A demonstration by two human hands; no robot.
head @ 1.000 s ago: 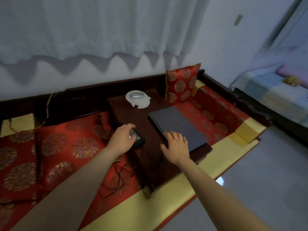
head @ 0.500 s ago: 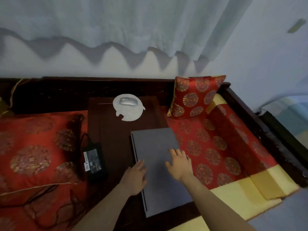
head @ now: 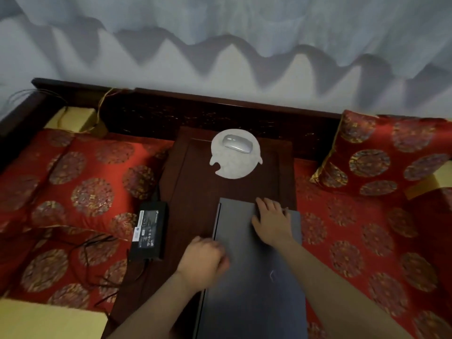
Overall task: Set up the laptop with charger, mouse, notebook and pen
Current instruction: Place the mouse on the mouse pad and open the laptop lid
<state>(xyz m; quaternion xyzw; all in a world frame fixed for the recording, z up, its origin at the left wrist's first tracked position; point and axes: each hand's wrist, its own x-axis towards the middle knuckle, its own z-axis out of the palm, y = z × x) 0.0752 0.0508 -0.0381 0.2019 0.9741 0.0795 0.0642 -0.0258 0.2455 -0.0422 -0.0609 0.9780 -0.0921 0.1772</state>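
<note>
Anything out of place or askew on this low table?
The closed dark grey laptop lies askew on the dark wooden table, its far right corner past the edge. Black cord from the black charger brick sprawls over the red cushion.

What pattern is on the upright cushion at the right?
The cushion is red with round ornate medallions; the head view shows it.

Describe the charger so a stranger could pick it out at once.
Find the dark wooden table between the red cushions. At its left edge lies the charger. Unlike the grey laptop beside it, it is a black brick with a white label.
</note>
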